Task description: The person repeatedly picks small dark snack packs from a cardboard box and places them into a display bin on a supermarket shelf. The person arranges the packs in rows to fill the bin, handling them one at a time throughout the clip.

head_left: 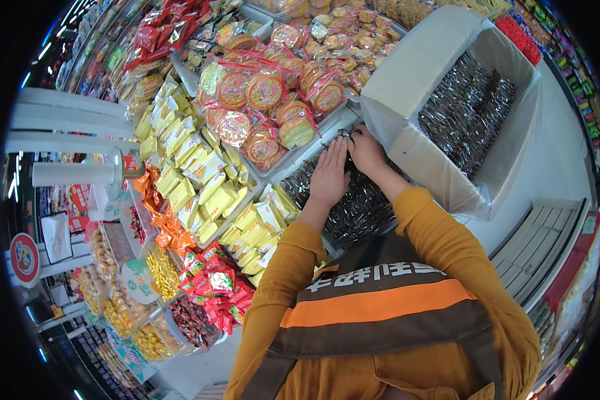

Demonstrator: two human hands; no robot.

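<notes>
Small snack packets in dark shiny wrappers (pixel 360 215) fill a bin in front of me. My left hand (pixel 330 172) lies flat over them with its fingers stretched toward the bin's far end. Beside it, my right hand (pixel 367 152) has bent fingers at a few dark packets by the far edge; whether it grips one is hidden. The hands are close together at the fingertips. To the right stands a cardboard box (pixel 400 85) lined with clear plastic, holding many dark-wrapped packets (pixel 467 110) in rows.
Bagged round crackers (pixel 265 95) lie in a tray beyond the hands. Yellow packets (pixel 220 200) fill bins on the left, with red packets (pixel 220 285) nearer me. A roll of plastic bags (pixel 75 174) juts out at far left. A slatted platform (pixel 535 245) stands at right.
</notes>
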